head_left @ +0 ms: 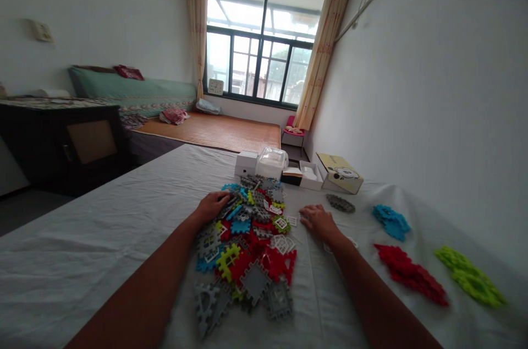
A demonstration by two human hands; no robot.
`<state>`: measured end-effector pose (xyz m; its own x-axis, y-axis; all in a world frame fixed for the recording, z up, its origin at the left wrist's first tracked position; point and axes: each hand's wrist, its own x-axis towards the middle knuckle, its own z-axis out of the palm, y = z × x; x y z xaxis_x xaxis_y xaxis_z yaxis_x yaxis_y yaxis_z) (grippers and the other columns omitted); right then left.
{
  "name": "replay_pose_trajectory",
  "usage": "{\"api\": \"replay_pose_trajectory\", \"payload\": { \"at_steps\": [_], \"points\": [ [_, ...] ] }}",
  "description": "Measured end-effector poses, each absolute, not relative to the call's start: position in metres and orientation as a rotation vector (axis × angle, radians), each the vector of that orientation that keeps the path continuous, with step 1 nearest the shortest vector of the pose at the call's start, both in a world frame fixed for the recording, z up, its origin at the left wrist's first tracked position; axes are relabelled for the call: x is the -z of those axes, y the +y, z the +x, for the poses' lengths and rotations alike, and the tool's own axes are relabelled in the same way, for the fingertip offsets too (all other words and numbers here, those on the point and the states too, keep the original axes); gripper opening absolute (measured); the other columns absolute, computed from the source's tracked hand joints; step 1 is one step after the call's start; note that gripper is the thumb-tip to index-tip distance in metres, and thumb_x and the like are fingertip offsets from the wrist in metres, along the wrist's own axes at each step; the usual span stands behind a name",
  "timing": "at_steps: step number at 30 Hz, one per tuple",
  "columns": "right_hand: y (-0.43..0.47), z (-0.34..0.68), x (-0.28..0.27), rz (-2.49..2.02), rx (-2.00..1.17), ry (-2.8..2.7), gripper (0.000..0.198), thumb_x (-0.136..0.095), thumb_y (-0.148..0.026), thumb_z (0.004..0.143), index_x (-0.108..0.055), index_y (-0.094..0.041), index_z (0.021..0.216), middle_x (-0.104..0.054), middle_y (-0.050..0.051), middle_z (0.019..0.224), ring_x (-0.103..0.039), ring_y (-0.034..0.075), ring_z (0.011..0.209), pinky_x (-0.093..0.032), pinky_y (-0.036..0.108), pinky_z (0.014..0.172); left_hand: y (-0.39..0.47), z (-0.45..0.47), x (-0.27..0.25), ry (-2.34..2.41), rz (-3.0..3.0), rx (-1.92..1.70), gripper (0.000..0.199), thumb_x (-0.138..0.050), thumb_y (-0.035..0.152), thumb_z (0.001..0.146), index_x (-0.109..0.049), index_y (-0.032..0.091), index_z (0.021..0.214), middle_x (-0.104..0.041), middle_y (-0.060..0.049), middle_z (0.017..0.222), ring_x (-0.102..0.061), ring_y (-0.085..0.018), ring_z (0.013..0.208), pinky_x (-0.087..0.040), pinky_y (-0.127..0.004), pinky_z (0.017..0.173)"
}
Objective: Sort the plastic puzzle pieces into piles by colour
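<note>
Centrally heaped pile [251, 244]: one long, jumbled heap of notched plastic pieces in grey, red, blue and lime, lying between the two forearms and running from near to far; the pieces overlap too much to count.
Left hand [212, 206]: at the far left edge of the pile, fingers bent and touching grey and blue pieces; I cannot tell whether they grasp one.
Right hand [319, 221]: palm down, just right of the pile, fingers loosely bent at the cloth; whether a piece is pinched under the fingertips, I cannot tell.
White frame piece [292, 221]: one, lying flat between the pile and the right hand's fingertips; more white frames overlap on the pile's right side.
Sorted groups: four, all right of the right hand. One grey stack [340, 203] is the farthest, then one blue stack [391, 221], one red stack [410, 274] nearer, and one lime stack [470, 276] at the far right side.
Row beyond the pile: one closed white box [246, 163], one clear container [272, 161], one dark box [291, 175], one open white box [311, 175] and one yellow box [340, 173], left to right.
Cloth [136, 228]: one, pale and creased, under everything named.
</note>
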<state>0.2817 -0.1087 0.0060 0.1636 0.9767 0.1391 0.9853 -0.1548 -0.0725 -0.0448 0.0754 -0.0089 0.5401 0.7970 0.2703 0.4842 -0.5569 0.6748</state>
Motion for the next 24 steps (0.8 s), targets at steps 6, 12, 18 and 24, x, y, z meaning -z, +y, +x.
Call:
{"api": "replay_pose_trajectory", "payload": {
  "at_steps": [6,12,18,24],
  "points": [
    [-0.108,0.283,-0.006,-2.213,0.049,-1.852,0.02,-0.06,-0.032,0.077,-0.062,-0.022,0.095,-0.065,0.007,0.1,-0.052,0.021,0.098,-0.036,0.029,0.074,0.076,-0.045,0.009,1.024,2.245,-0.779,0.046,-0.042,0.052,0.079,-0.07,0.023,0.1,-0.071,-0.001,0.1,-0.062,-0.024,0.094,-0.045,-0.03,0.085],
    [-0.12,0.316,-0.025,-2.203,-0.101,-1.778,0.025,-0.05,-0.039,0.083,-0.065,-0.021,0.076,-0.066,0.003,0.07,-0.057,0.014,0.064,-0.035,0.025,0.061,0.074,-0.045,0.008,1.044,2.215,-0.77,0.046,-0.043,0.053,0.078,-0.07,0.024,0.101,-0.071,0.0,0.1,-0.062,-0.025,0.095,-0.045,-0.03,0.086],
    [-0.122,0.298,-0.027,-2.154,0.093,-1.811,0.021,-0.052,-0.035,0.082,-0.069,-0.023,0.088,-0.067,0.006,0.091,-0.058,0.018,0.082,-0.04,0.027,0.071,0.073,-0.045,0.007,1.024,2.262,-0.775,0.046,-0.041,0.051,0.081,-0.07,0.022,0.101,-0.071,-0.002,0.101,-0.062,-0.024,0.093,-0.046,-0.028,0.083],
    [-0.109,0.249,-0.014,-1.931,-0.042,-2.13,0.026,-0.056,-0.03,0.081,-0.066,-0.023,0.105,-0.066,0.006,0.105,-0.054,0.022,0.098,-0.039,0.031,0.083,0.074,-0.045,0.007,1.026,2.286,-0.764,0.047,-0.04,0.052,0.081,-0.07,0.022,0.102,-0.071,-0.001,0.103,-0.062,-0.023,0.095,-0.045,-0.028,0.084]
  ]
}}
